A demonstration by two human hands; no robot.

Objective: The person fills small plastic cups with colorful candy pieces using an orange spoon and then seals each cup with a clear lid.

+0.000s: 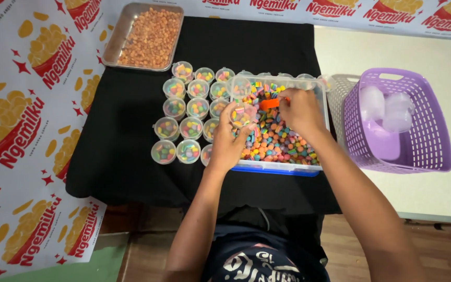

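My left hand point(227, 142) holds a small clear plastic cup point(243, 116) partly filled with colourful candy, tilted over the clear candy tub point(323, 107). My right hand point(301, 108) grips an orange scoop point(269, 104) just above the multicoloured candies point(277, 138) in that tub, right beside the cup. To the left, several filled cups point(190, 110) stand in rows on the black cloth point(118, 151).
A metal tray of brown nuts point(150, 36) sits at the back left. A purple basket point(424, 130) holding empty clear cups point(384, 108) stands at the right on a white tabletop point(444, 198), with a white basket point(337, 94) behind it. Printed paper covers the left.
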